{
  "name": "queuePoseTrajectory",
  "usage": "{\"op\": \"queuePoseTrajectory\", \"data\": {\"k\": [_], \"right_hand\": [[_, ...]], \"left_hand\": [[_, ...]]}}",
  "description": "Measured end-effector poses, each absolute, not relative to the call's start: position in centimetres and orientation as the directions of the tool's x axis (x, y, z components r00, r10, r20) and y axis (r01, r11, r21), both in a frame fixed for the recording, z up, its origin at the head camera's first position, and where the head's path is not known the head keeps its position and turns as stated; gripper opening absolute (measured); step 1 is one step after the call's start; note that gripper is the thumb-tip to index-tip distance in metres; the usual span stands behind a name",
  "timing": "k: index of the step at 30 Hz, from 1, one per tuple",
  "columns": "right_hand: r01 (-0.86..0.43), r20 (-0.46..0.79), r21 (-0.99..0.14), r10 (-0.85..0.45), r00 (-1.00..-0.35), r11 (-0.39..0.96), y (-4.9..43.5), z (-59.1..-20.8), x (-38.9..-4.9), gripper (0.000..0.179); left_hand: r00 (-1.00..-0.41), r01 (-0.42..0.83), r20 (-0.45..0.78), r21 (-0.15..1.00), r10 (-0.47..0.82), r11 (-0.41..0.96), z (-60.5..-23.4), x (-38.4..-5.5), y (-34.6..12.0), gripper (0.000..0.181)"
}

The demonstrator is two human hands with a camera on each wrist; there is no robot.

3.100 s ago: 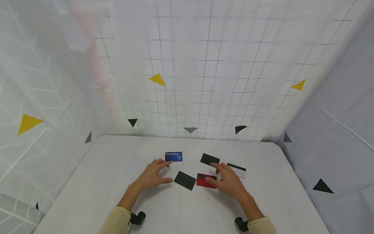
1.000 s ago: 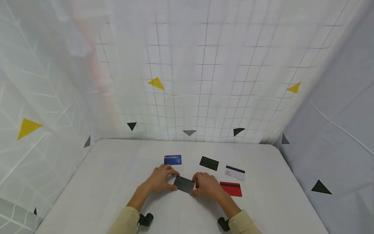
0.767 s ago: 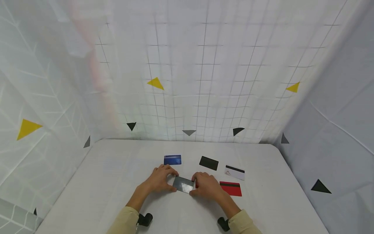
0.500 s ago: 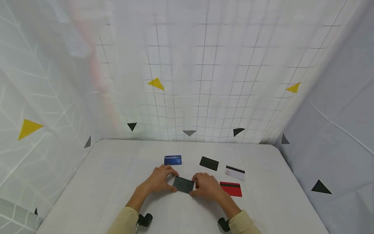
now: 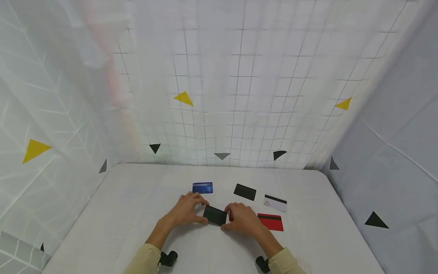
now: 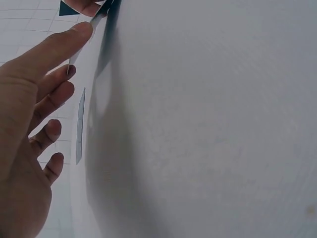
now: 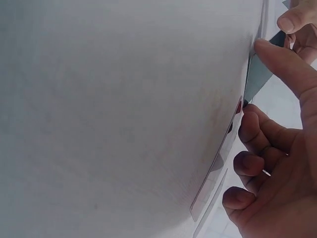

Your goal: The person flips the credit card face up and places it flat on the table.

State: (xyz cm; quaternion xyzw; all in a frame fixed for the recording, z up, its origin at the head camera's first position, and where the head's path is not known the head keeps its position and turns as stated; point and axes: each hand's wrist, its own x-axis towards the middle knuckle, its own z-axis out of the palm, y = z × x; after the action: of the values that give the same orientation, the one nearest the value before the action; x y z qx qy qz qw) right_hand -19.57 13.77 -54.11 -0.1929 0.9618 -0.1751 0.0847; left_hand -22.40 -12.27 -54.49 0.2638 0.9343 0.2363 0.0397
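Observation:
A plain black card point(image 5: 215, 215) is held at both short ends, a little tilted, between my two hands. My left hand point(image 5: 186, 210) pinches its left end with thumb and fingertips. At the right end, my right hand point(image 5: 242, 219) grips the corners between thumb and index finger. In the right wrist view the black card point(image 7: 258, 74) spans from thumb to index finger, close over the tabletop. A small red patch point(image 5: 230, 216) shows inside the curve of the right hand; the rest of it is hidden. A red card point(image 5: 271, 222) with a dark stripe lies right of that hand.
On the white table point(image 5: 137, 190) a blue card point(image 5: 202, 187) lies beyond the left hand. Farther right are another black card point(image 5: 245, 191) and a white card point(image 5: 275, 203) with a black stripe. White sheeting point(image 5: 219, 129) rises behind the table's back edge.
The hands, apart earlier, have come together and taken hold of the black card. A red card now shows farther right. Lately only the card's tilt and sheen have shifted.

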Motion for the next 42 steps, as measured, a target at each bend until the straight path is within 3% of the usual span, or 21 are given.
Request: {"op": "queuePoseTrajectory", "data": {"k": [7, 42], "right_hand": [[-0.333, -0.084, -0.37, -0.388, -0.918, 0.868, 13.8, -53.9, -19.6, 0.061], [-0.346, 0.1, -0.617, -0.366, -0.925, 0.707, 16.2, -53.9, -19.4, 0.051]], "left_hand": [[-0.856, 0.484, 0.078, 0.466, 0.511, 0.74, -54.4, -22.4, -12.2, 0.056], [-0.848, 0.5, 0.22, 0.636, 0.482, 0.588, -54.1, -21.7, -11.9, 0.052]]}}
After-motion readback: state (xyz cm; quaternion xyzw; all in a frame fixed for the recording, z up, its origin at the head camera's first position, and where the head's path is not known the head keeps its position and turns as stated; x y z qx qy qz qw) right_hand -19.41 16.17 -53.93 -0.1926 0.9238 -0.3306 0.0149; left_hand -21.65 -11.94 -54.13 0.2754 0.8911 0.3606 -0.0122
